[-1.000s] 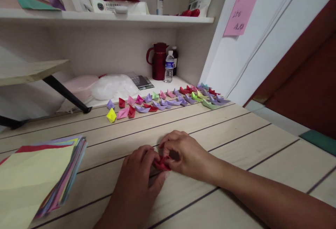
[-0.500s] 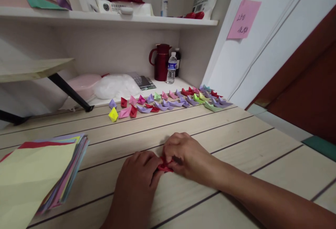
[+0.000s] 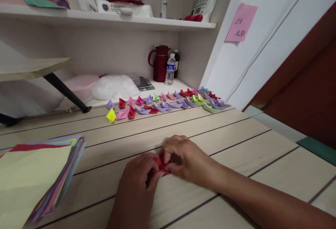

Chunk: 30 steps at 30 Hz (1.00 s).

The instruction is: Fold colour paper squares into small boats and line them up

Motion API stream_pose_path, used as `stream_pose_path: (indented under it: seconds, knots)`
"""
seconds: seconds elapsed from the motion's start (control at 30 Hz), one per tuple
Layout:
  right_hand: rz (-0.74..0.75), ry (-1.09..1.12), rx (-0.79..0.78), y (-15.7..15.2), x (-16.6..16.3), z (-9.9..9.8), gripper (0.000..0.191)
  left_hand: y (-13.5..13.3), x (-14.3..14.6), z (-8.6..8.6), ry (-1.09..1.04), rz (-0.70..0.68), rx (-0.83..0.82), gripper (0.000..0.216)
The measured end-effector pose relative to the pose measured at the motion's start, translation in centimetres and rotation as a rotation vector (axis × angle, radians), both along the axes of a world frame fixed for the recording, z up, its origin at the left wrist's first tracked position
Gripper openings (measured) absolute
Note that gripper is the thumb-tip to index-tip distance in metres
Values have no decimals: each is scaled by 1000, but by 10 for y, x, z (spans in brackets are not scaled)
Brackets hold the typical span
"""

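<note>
A small folded piece of red paper [image 3: 161, 165] is pinched between both my hands, just above the wooden table [image 3: 231, 141]. My left hand [image 3: 136, 183] grips its left side with curled fingers. My right hand [image 3: 183, 159] closes on its right side, thumb and fingertips pressed on the paper. Most of the red paper is hidden by my fingers. A thick stack of coloured paper sheets [image 3: 34, 173] lies at the left, a pale yellow sheet on top. Several small folded paper boats [image 3: 168, 102] in many colours form a row at the table's far edge.
Behind the table a lower white shelf holds a dark red jug [image 3: 159, 63], a water bottle [image 3: 170, 69], a white plastic bag [image 3: 114, 86] and a pink lid [image 3: 81, 83]. A pink sticky note [image 3: 240, 22] hangs on the white door at the right.
Both hands have lifted the red paper slightly off the table and shifted their grip on it. The view moved a little.
</note>
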State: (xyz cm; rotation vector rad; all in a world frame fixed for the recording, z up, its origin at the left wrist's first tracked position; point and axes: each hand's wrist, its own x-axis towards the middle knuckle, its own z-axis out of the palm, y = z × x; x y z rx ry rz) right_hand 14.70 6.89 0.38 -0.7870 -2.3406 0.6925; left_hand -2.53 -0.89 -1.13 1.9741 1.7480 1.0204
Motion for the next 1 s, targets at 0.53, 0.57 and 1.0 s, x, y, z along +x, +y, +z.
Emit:
stream_pose_path:
  seconds: [0.53,0.57,1.0]
  knots:
    - [-48,53,-160,-1,-4,4,20,4,1,-2,59,43,-61,13]
    - [-48,42,-153,-1,-4,3,19,3,2,-1,79,40,-65,13]
    - [11,-188,-32,-3,5,14,35,3,9,2,190,75,-25,18]
